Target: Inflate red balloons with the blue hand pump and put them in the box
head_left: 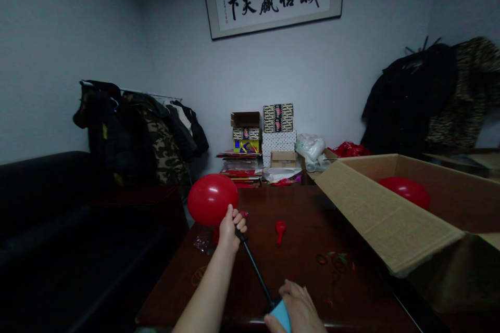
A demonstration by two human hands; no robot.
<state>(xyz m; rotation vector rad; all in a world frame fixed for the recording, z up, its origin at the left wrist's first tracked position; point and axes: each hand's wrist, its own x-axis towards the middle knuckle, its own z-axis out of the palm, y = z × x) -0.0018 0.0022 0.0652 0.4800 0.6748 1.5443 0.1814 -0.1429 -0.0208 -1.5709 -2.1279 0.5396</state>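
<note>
An inflated red balloon (212,200) sits just beyond my left hand (233,223). That hand is closed around the black end of a balloon pump, by the balloon's neck; whether the fingers pinch the neck itself is hidden. The pump's thin black rod (255,268) runs down toward me, well drawn out of its blue body (282,315). My right hand (299,304) is wrapped around that blue body near the table's front edge. A flat red balloon (280,231) lies on the dark wooden table (250,291) to the right of the rod.
An open cardboard box (390,218) with a red balloon (406,191) inside stands at the right. Rubber bands (338,261) and clear plastic wrap (205,242) lie on the table. Stacked boxes (278,140) stand behind it. A black sofa (50,229) is at the left.
</note>
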